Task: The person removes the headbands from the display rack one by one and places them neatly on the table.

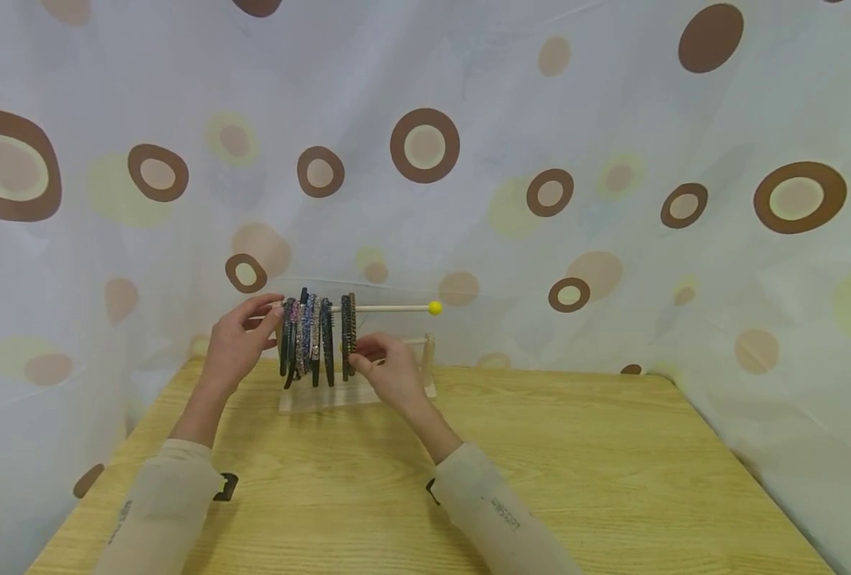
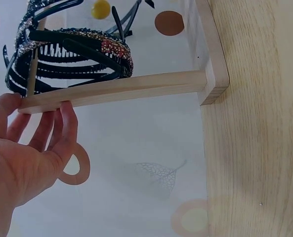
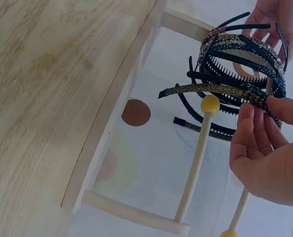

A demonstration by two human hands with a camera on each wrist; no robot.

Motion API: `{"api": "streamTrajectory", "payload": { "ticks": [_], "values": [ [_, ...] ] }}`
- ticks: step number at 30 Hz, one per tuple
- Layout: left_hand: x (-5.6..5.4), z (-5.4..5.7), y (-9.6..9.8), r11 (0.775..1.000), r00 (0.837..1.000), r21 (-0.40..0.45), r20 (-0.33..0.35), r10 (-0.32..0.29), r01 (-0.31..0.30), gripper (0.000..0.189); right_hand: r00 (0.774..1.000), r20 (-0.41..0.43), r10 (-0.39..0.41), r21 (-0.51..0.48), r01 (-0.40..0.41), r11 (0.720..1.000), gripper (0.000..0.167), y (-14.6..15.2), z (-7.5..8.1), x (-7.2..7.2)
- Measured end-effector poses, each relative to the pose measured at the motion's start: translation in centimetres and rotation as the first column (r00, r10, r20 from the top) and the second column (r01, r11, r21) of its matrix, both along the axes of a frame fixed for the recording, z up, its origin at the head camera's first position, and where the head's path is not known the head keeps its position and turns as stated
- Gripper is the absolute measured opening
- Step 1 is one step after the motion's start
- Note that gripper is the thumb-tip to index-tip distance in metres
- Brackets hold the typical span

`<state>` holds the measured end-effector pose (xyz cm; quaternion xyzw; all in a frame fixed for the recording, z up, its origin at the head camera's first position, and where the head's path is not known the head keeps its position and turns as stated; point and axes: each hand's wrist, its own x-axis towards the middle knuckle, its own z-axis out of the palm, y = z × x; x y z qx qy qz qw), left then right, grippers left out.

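Head: headbands (image 1: 315,327) hang on rack (image 1: 357,393) at far edge of surface (image 1: 540,479), toward far left corner. Left wrist: left hand (image 2: 27,158) fingers grip post (image 2: 136,88). Right wrist: right hand (image 3: 270,163) pinches outermost headband (image 3: 195,89), likely placing it; next needs post steady, light slide

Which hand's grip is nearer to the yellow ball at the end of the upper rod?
Right. The right grip pinches a headband, below and left of the yellow ball; the left grip holds the wooden post at the rod's opposite end.

Headbands (image 1: 315,335) hang at the left of a rack (image 1: 361,392) standing on the table (image 1: 540,463).
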<state>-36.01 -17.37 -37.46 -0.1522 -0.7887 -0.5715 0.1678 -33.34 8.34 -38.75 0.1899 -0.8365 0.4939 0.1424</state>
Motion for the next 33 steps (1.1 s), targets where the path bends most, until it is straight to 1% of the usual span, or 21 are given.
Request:
{"api": "streamTrajectory", "payload": {
  "ticks": [8, 12, 16, 19, 21, 23, 26, 28, 33],
  "values": [
    [-0.3, 0.4, 0.2, 1.0, 1.0, 0.0, -0.014, 0.001, -0.001, 0.052, 0.995, -0.081, -0.054, -0.003, 0.054, 0.999, 0.018, 0.6, 0.9, -0.1],
    [-0.4, 0.5, 0.4, 1.0, 1.0, -0.009, -0.019, 0.001, -0.001, 0.052, 0.985, -0.153, -0.077, -0.005, 0.077, 0.997, 0.017, 1.1, 1.3, -0.1],
    [-0.5, 0.5, 0.4, 1.0, 1.0, -0.005, -0.019, -0.004, 0.004, 0.052, 0.964, -0.259, -0.064, 0.043, 0.077, 0.996, 0.015, 1.5, 1.8, 0.2],
    [-0.5, 0.4, 0.4, 1.0, 1.0, -0.007, -0.016, -0.005, 0.005, 0.052, 0.936, -0.349, -0.05, 0.093, 0.088, 0.992, 0.014, 1.8, 2.1, 0.4],
    [-0.4, 0.3, 0.4, 1.0, 1.0, -0.007, -0.012, -0.006, 0.006, 0.052, 0.921, -0.388, -0.039, 0.116, 0.091, 0.989, 0.014, 1.9, 2.2, 0.5],
    [-0.3, 0.3, 0.4, 1.0, 1.0, -0.006, -0.009, -0.006, 0.006, 0.053, 0.915, -0.403, -0.026, 0.114, 0.079, 0.99, 0.015, 2.1, 2.3, 0.6],
    [-0.1, 0.2, 0.4, 1.0, 1.0, -0.004, -0.01, -0.006, 0.006, 0.053, 0.919, -0.393, -0.017, 0.088, 0.056, 0.995, 0.016, 2.3, 2.4, 0.5],
    [-0.1, 0.1, 0.3, 1.0, 1.0, -0.005, -0.011, -0.004, 0.004, 0.053, 0.924, -0.382, -0.024, 0.056, 0.049, 0.997, 0.016, 2.6, 2.6, 0.4],
    [0.0, -0.1, 0.2, 1.0, 1.0, -0.009, -0.012, 0.005, -0.005, 0.053, 0.921, -0.387, -0.045, -0.006, 0.046, 0.999, 0.015, 3.5, 3.3, 0.5]
  ]
}}
